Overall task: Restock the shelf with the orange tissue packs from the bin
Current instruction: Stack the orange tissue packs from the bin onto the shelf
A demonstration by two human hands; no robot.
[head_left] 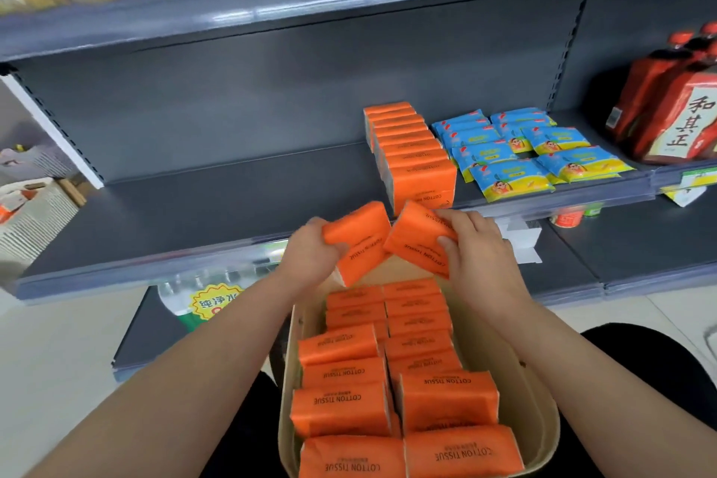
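Above the bin [539, 400], left hand [310, 250] and right hand [479, 250] each grip one pack [359, 233], ready to extend the shelf [194, 213] row [417, 163].

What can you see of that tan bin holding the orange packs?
The bin is tan, open-topped, round-cornered, seemingly cardboard. It lies between the person's forearms, below the shelf. Two rows of orange tissue packs fill it, except its bare far end. The left hand and right hand hold packs above, not touching it.
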